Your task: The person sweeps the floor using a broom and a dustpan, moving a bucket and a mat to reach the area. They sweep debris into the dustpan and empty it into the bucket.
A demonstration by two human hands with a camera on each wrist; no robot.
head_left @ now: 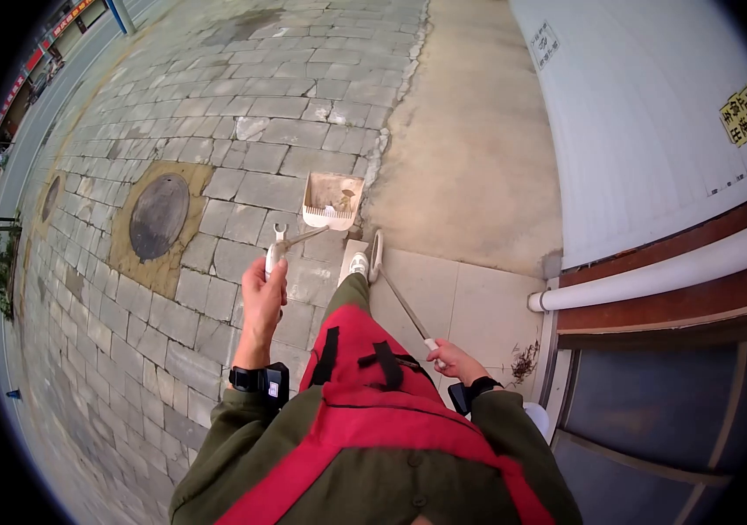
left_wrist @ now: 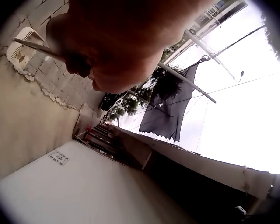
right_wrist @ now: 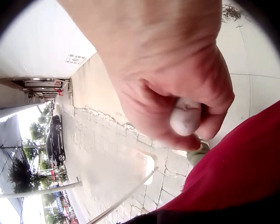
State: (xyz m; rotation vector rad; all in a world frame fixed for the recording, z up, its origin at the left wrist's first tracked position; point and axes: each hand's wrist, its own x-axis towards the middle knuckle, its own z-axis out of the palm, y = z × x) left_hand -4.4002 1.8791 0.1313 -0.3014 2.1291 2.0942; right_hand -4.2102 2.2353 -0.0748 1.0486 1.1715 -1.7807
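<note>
My left hand (head_left: 261, 302) grips the white hooked end of a long handle, out in front of my body. That handle slants to a pale dustpan (head_left: 328, 222) with a comb-toothed edge, on the paving ahead of my foot. A few dry leaves and a whitish scrap (head_left: 330, 210) lie inside it. At my right side my right hand (head_left: 457, 360) holds the light grip of a broom (head_left: 408, 308), its thin pole slanting forward to a narrow head beside my shoe (head_left: 359, 262). The rounded grip end (right_wrist: 185, 122) pokes out of my curled fingers in the right wrist view.
Grey stone paving spreads left, with a round manhole cover (head_left: 159, 216) in it. A smooth concrete strip (head_left: 461, 140) runs ahead, beside a white wall (head_left: 645, 114). A white pipe (head_left: 653, 282) and dark glass panels stand close on my right. Dark debris (head_left: 524, 361) lies on the tiles.
</note>
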